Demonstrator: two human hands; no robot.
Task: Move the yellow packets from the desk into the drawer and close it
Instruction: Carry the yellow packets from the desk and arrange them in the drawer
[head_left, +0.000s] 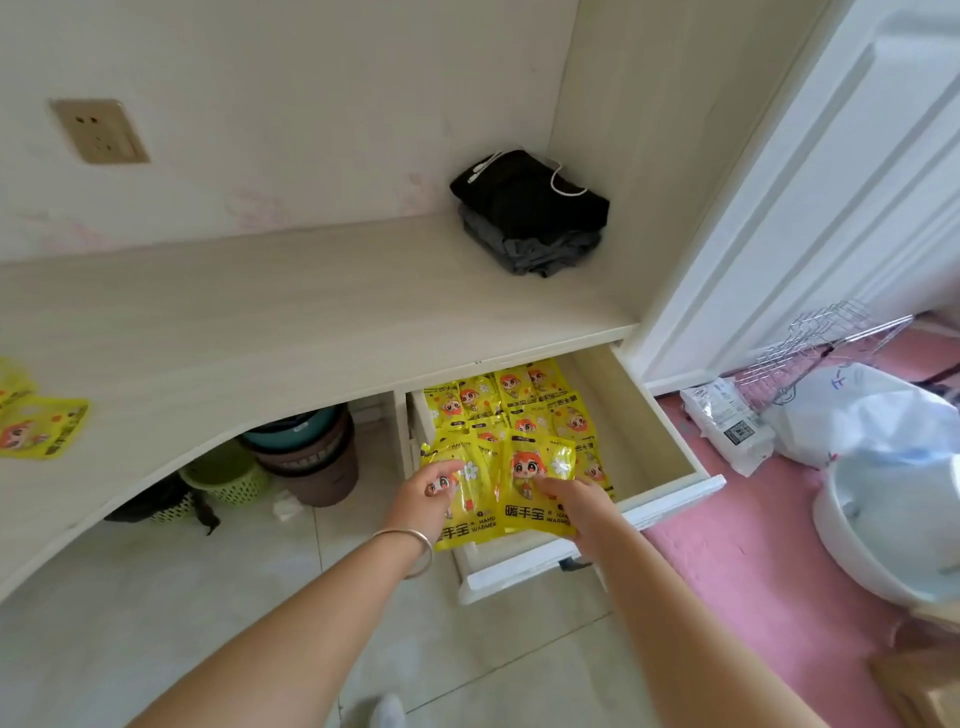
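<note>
Lying over the open drawer (670, 447), 2 yellow packets (535, 483) sit in the grips: the left hand (423, 499) pinches one, the right hand (582, 501) grasps the other. Beyond both hands more packets (511, 402) fill the drawer; far left, others (39, 426) remain on the tabletop (260, 322).

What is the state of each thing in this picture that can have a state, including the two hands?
White wooden drawer: pulled open, partly filled with packets.
Yellow hand-warmer packets in drawer: lying flat, overlapping.
Yellow packets on desk: still at the left edge, not moved.
Left hand: holds a yellow packet over the drawer.
Right hand: holds another yellow packet beside it.
Dark folded clothes: stacked on the desk corner.
White door: open.
</note>
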